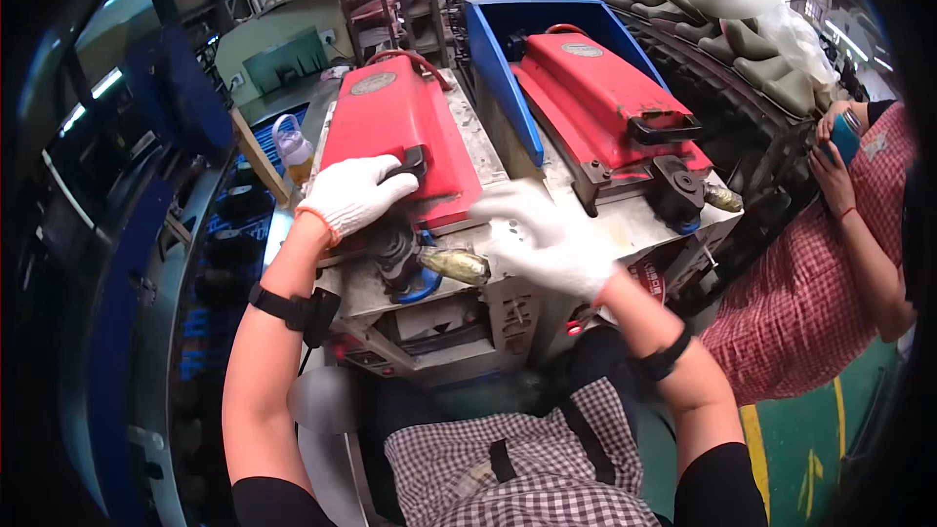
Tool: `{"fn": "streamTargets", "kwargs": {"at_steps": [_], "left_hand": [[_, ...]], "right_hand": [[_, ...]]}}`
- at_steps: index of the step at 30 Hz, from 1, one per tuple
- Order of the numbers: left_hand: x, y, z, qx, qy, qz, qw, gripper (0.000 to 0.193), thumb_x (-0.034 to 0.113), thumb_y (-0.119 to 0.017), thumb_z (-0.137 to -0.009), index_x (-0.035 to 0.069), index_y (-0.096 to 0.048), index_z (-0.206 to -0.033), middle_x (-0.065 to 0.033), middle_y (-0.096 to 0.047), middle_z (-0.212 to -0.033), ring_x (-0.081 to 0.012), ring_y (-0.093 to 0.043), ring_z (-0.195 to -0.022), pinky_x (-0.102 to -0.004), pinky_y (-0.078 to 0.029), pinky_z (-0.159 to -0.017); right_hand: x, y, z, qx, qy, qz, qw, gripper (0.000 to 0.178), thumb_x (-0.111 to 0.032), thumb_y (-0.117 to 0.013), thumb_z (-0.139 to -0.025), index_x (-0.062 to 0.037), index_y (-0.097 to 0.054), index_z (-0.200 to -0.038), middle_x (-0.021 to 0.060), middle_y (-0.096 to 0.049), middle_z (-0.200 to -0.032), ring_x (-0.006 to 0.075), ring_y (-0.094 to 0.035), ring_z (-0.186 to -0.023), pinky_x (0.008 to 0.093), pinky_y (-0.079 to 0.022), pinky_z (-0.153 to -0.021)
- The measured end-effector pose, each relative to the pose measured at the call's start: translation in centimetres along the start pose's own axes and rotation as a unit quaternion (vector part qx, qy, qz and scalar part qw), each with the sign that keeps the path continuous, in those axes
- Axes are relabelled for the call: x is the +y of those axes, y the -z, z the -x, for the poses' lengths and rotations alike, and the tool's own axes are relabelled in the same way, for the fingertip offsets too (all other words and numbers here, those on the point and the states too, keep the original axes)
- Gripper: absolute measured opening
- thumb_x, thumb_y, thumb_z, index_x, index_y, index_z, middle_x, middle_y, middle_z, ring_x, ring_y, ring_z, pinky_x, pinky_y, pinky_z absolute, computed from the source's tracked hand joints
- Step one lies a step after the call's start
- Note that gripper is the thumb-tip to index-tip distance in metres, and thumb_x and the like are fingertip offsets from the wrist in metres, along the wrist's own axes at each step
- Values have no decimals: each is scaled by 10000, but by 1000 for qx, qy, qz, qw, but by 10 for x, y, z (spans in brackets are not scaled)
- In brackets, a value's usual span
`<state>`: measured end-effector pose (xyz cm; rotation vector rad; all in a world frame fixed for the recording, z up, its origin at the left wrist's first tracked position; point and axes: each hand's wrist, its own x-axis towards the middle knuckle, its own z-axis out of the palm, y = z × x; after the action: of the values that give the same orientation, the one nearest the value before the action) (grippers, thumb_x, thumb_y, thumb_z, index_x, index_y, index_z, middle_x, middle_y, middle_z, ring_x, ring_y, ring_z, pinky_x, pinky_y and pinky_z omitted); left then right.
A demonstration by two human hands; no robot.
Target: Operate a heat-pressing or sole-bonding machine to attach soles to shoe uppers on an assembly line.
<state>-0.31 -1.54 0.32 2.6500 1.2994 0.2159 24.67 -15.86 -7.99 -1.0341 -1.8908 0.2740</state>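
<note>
I judge the work mid-way: my left gloved hand [353, 193] lies flat, fingers spread, on the black handle of the closed red hinged metal press lid [395, 132] at centre-left of the frame. My right gloved hand [547, 239], blurred and open with nothing in it, hovers just right of the brass-coloured nozzle [454, 264] below that lid.
</note>
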Motion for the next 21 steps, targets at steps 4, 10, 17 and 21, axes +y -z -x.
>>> {"fn": "streamTargets", "kwargs": {"at_steps": [4,10,17,21], "left_hand": [[-9,-16,-13,55,-102,-15,993,511,492,-581,-948,98,-655,-1266,-213,-708,-1177,-395,-662,-1129,-445,-499,-987],[-23,-4,-3,48,-88,-16,995,455,440,-598,-931,85,-671,-1205,-205,-714,-1145,-395,-668,-1101,-440,-506,-954],[-30,-5,-16,30,-101,3,994,450,429,-614,-931,68,-670,-1194,-180,-718,-1075,-334,-688,-1021,-408,-511,-898],[-22,18,-14,19,-92,-6,996,425,417,-658,-899,76,-694,-1150,-162,-719,-982,-305,-698,-934,-381,-523,-860]], "right_hand": [[3,-89,13,87,-86,-382,916,242,-27,-571,-937,-13,-694,-1144,137,-663,-1289,254,-600,-1268,387,-451,-1117],[-15,-109,8,148,-79,-369,914,222,-16,-535,-887,-4,-692,-1044,198,-683,-1264,338,-558,-1345,470,-413,-1151],[-82,-194,8,-144,283,-116,941,221,-102,-701,-790,-138,-674,-1007,32,-680,-1086,298,-568,-1311,547,-306,-1220],[-74,-189,11,-142,326,-89,930,264,-163,-721,-767,-155,-678,-1027,39,-658,-1067,271,-588,-1228,519,-371,-1192]]}}
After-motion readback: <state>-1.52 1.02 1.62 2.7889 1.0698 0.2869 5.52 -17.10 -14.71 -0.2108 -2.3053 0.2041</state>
